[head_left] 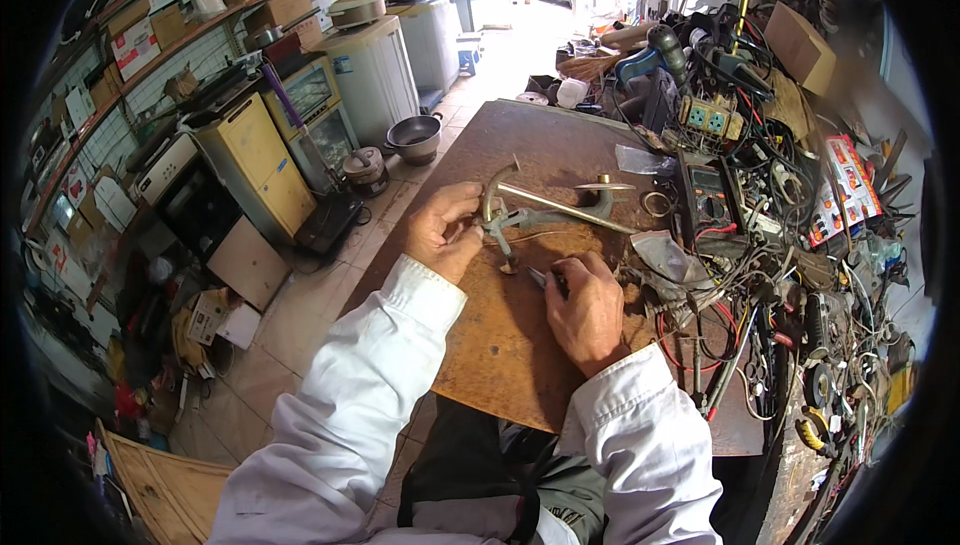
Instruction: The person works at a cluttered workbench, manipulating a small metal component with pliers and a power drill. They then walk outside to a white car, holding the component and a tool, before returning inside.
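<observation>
Hands both bare, at white cuffs. Left hand point(447, 235) pinches the left end of a metal bracket point(518, 217) with thumb and fingers; right hand point(585, 312) curled round a small pointed tool point(538, 276), handle mostly hidden, tip near bracket's lower leg, can't tell if touching. Surroundings, left to right: wall shelves point(128, 87) with boxes; yellow-fronted fridge point(255, 167); dark pan point(414, 133) near white appliances. Then brown, worn worktop point(480, 370); bracket sits at its middle, one curved arm up, straight rod point(565, 208) slanting across it, flat disc with brass-coloured knob point(604, 184) at right end. Right of that: crumpled clear plastic bag point(672, 257), multimeter point(710, 195) with red lead, tangled cables and tools heaped along the right side, blister pack point(845, 190) among them, red and white.
</observation>
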A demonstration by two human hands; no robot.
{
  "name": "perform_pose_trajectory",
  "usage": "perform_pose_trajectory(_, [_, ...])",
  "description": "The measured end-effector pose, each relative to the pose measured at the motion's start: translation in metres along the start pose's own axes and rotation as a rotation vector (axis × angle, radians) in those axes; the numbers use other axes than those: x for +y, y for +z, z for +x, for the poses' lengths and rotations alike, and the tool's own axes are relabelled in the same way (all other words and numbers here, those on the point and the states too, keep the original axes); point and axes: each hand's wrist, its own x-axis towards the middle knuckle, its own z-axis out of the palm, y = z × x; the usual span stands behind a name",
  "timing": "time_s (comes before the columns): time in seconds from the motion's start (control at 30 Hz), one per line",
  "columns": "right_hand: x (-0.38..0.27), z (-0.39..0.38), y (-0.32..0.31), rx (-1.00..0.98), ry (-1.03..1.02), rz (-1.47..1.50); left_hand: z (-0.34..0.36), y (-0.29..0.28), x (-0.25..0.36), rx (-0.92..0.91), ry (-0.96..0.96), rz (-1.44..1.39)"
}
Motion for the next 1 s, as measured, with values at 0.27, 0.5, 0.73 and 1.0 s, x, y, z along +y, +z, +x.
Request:
perform_pose_trajectory(0.27, [-0.087, 0.001, -0.081, -0.497, -0.233, -0.220, -0.001, -0.002, -0.010, -0.026, 0.053, 0.017])
perform_pose_trajectory(0.5, [-0.198, -0.055, -0.174, -0.772, -0.516, -0.176, 0.006, 0.020, -0.005, -0.056, 0.072, 0.040])
perform_pose_trajectory(0.73, [-0.208, -0.052, -0.158, -0.813, -0.659, -0.231, -0.005, -0.011, -0.007, -0.029, -0.083, -0.029])
perform_pose_trajectory(1.0, [-0.201, -0.092, -0.142, -0.646, -0.517, -0.196, 0.004, -0.006, -0.016, -0.206, 0.017, 0.079])
